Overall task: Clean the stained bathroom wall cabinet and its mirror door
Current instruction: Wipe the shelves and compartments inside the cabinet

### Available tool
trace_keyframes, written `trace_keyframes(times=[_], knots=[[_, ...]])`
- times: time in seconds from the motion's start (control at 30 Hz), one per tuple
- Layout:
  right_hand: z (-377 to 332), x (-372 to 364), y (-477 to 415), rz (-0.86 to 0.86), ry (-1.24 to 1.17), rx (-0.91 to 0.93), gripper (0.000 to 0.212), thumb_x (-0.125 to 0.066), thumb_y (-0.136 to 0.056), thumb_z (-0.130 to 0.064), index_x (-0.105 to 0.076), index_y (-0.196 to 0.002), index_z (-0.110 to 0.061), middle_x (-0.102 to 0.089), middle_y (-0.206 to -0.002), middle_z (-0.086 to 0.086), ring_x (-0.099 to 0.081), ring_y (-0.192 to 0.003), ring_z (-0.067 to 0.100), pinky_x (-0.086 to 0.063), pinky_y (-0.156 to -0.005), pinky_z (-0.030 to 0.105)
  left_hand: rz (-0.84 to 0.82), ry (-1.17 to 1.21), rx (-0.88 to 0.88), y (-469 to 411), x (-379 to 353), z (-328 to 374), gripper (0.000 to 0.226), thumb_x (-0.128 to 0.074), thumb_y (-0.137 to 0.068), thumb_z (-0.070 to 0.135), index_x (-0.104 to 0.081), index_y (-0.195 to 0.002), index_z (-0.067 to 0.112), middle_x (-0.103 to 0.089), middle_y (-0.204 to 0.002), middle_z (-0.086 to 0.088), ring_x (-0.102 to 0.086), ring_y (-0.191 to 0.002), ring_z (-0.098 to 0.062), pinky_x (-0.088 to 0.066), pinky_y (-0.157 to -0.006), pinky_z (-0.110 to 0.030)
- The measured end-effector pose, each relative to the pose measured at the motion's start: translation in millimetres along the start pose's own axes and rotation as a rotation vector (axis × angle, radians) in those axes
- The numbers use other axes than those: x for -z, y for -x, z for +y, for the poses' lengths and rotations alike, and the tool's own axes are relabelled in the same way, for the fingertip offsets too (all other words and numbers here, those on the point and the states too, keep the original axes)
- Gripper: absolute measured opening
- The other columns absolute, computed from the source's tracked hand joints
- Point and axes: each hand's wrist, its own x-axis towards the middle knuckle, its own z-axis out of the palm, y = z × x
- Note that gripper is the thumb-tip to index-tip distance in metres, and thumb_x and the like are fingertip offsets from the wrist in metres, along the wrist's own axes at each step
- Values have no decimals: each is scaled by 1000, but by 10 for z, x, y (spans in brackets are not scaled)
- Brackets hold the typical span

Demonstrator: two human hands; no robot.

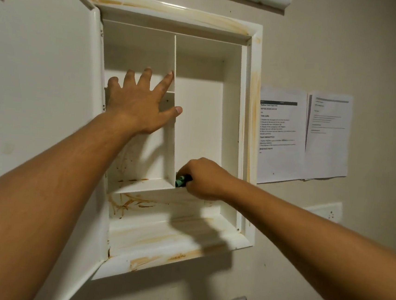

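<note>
So the wall cabinet (248,46) hangs open, its door (41,86) swung out left of the centre divider (173,128), mirror side facing away. The left hand (138,103) is spread wide and flat, index fingertip against the divider; I'd guess it's bracing. The right hand (203,179) is curled tight around a small green scrubber (180,181) at the divider's foot, on its right side, probably working that corner. The orange stains (134,201) below the divider look untouched.
</note>
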Motion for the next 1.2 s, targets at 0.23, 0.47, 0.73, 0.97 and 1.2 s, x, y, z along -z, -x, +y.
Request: trace_keyframes(times=[0.23,0.47,0.73,0.97,1.2], knots=[[36,-49,-184,60,79,-74,20,-61,-89,-12,-75,-102,-14,-72,-94,7,-65,-85,28,-54,-71,36,2,-3,-1,4,-29,17,90,-23,-89,85,10,-161,42,11,-172,-9,1,-156,-45,-14,-117,-69],[205,69,266,-10,-134,30,49,-52,-88,4,-73,-126,-20,-71,-123,2,-63,-110,19,-50,-98,31,6,4,-6,2,-18,11,91,-25,-88,85,8,-161,42,4,-172,-9,-3,-155,-45,-16,-117,-69],[232,13,-4,30,242,-176,26,-57,-90,-7,-74,-109,-12,-70,-96,7,-65,-83,26,-52,-67,33,-22,13,12,9,18,-2,91,-26,-88,85,10,-160,44,2,-172,-8,-4,-155,-46,-15,-118,-69],[288,209,51,-26,413,-133,23,-57,-89,1,-72,-101,-12,-64,-85,6,-64,-77,27,-46,-58,31,-29,12,5,-6,-3,-13,90,-26,-89,85,10,-160,44,2,-172,-7,-5,-155,-45,-16,-117,-69],[328,180,52,-40,317,-144,30,-58,-91,0,-73,-114,-12,-70,-101,9,-63,-82,25,-51,-65,33,-30,24,-9,-10,5,-18,90,-26,-88,85,9,-160,44,0,-172,-7,-8,-155,-45,-17,-116,-69]])
